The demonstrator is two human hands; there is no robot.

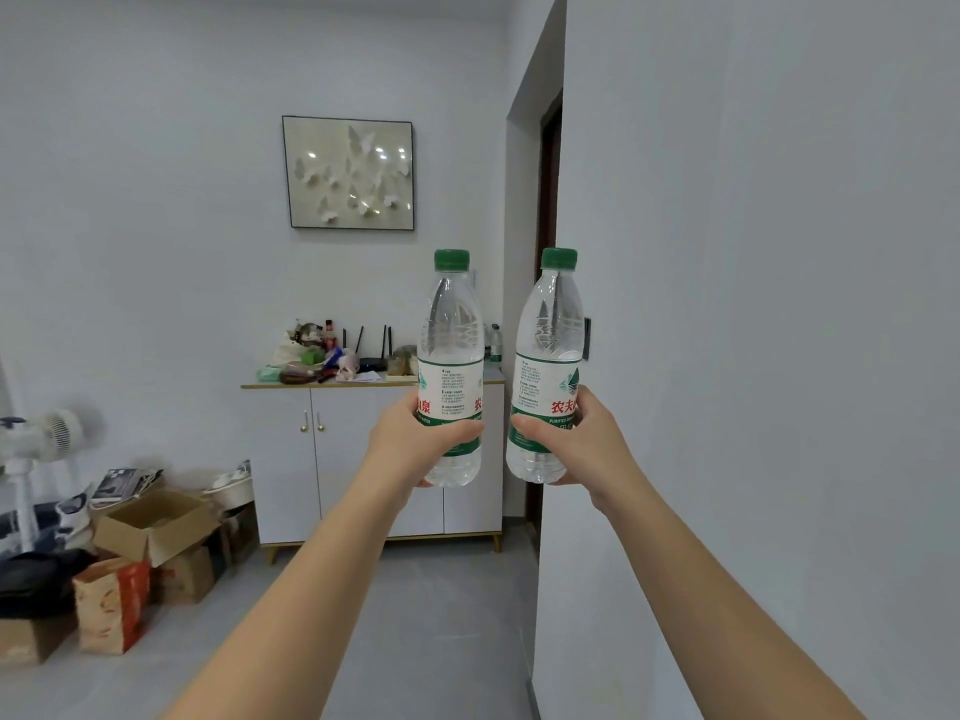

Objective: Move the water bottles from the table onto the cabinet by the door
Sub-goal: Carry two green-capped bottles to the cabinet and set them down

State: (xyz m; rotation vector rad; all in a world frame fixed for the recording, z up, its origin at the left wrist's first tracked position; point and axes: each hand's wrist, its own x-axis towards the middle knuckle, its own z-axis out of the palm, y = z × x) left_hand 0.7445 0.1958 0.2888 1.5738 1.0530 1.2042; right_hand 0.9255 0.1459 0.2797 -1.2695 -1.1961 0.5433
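I hold two clear water bottles with green caps upright in front of me at arm's length. My left hand (415,439) grips the lower part of the left water bottle (451,335). My right hand (576,439) grips the lower part of the right water bottle (551,330). Behind them stands a white cabinet (337,459) with gold handles against the far wall, beside a dark doorway (548,200). Another bottle (494,341) stands on the cabinet's right end, partly hidden behind the left bottle.
The cabinet top's left half holds clutter (322,356) and a router (373,356). Cardboard boxes (156,527), a paper bag (111,605) and a white fan (36,444) crowd the floor at left. A wall corner (563,511) juts out at right. Grey floor (415,615) lies ahead.
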